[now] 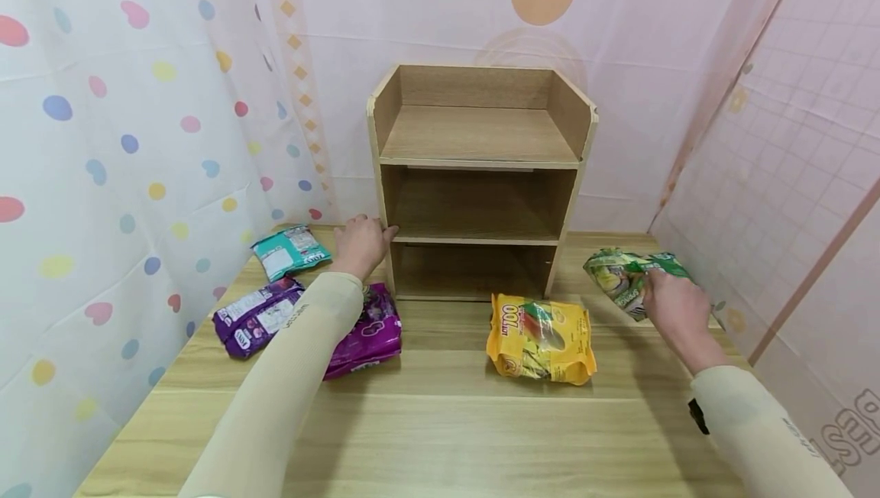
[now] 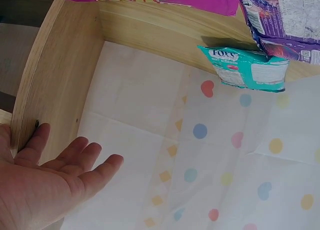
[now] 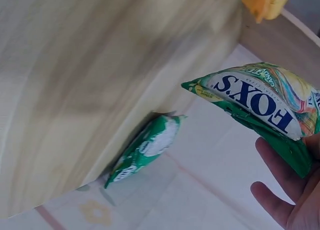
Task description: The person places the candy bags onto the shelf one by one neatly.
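My right hand [image 1: 677, 311] pinches a green Fox's candy bag [image 3: 257, 102] by one end, above the table's right side. A second green candy bag [image 3: 147, 147] lies on the table near the right-hand curtain. On the other side, my left hand [image 1: 362, 244] touches the left side of a wooden shelf unit [image 1: 481, 131], with its thumb at the front edge. In the left wrist view its fingers [image 2: 102, 175] are spread and hold nothing. A yellow candy bag [image 1: 541, 339] lies in front of the shelf.
On the table's left lie a teal Fox's bag [image 1: 290, 252], a purple candy bag [image 1: 256, 318] and a magenta candy bag [image 1: 371, 334], partly behind my left forearm. Patterned curtains [image 1: 165, 147] enclose the table [image 1: 440, 437] at the back and sides.
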Tool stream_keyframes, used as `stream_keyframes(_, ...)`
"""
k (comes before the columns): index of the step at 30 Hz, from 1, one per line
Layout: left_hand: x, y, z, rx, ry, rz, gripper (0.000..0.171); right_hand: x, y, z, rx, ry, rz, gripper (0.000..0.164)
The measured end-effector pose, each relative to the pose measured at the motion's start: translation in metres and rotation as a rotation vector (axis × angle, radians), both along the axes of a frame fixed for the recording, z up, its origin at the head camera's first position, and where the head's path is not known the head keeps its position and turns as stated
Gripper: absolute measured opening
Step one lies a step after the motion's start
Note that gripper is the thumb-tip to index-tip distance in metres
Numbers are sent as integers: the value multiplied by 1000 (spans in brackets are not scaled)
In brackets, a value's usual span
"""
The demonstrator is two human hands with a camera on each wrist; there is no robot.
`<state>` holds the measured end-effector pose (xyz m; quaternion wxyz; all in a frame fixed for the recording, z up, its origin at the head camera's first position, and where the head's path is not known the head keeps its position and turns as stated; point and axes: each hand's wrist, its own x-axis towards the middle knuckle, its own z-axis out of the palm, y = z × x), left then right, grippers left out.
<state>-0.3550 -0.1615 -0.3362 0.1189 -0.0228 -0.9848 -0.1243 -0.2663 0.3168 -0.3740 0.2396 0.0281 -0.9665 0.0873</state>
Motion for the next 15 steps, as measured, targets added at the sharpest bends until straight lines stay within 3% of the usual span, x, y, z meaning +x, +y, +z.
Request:
stream_keyframes(9,0,0,0,-7,11,3,49,1,-5,11,-84,54,17,24)
stream_keyframes(12,0,0,0,-8,16,2,48,1,-5,14,-81,-4,13,22)
stream_keyframes(15,0,0,0,-8,19,1,47,0,-1,18,-38,-117,41,20)
